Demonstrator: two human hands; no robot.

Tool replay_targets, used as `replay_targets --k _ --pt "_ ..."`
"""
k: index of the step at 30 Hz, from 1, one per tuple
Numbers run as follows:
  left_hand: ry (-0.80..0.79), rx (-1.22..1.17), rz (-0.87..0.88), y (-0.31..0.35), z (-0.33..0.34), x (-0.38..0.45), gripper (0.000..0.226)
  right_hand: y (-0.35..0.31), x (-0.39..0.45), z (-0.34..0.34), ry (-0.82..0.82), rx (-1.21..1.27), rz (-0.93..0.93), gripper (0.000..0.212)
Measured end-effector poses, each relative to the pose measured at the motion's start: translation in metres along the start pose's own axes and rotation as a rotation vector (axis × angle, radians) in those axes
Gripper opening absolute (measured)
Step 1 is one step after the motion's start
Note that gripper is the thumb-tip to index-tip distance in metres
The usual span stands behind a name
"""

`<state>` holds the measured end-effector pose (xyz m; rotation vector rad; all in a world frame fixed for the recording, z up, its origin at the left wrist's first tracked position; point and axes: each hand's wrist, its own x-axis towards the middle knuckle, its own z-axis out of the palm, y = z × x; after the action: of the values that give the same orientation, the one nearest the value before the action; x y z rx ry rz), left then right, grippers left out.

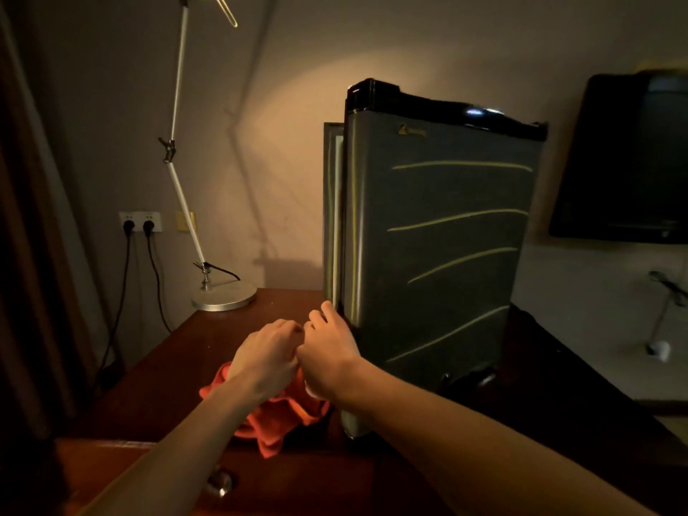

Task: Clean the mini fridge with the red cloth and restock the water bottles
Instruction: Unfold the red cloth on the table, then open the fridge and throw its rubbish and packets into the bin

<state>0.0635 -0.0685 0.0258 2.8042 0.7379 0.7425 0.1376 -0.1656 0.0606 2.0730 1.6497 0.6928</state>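
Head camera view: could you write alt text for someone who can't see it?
Two bare hands meet at the mini fridge door's left edge, the right hand touching the edge, the left hand over a red cloth on a wooden desk. A desk lamp stands behind.

Mini fridge door (439, 236): matt grey, smooth, with thin pale curved stripes; top cap (446, 106) glossy black plastic. Red cloth (275, 415): soft, crumpled fabric, matt. Desk (178, 366): dark red-brown wood, smooth, low sheen. Desk lamp base (224, 297): brushed metal disc; lamp arm (178, 87) white with metal joints. TV (629, 154): glossy black screen. Drawer knob (222, 482): shiny metal.
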Motion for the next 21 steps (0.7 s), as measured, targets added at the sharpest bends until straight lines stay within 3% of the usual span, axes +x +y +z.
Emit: replay_targets --k 4,8,12,17,21 --pt "-0.022 0.040 0.067 0.023 -0.003 -0.019 0.032 -0.008 -0.047 -0.005 0.039 0.203 0.127 0.048" --pt "-0.020 0.075 0.157 0.053 0.000 -0.027 0.024 -0.007 -0.081 -0.006 0.075 0.349 0.297 0.067" --pt "0.003 0.079 0.262 0.089 0.003 -0.023 0.027 0.006 -0.122 0.006 0.083 0.363 0.460 0.083" --pt "-0.008 0.037 0.364 0.148 0.023 -0.010 0.020 0.024 -0.182 0.028 0.132 0.327 0.533 0.092" --pt "-0.026 0.013 0.445 0.195 0.045 -0.003 0.024 0.047 -0.227 0.039 0.117 0.359 0.625 0.091"
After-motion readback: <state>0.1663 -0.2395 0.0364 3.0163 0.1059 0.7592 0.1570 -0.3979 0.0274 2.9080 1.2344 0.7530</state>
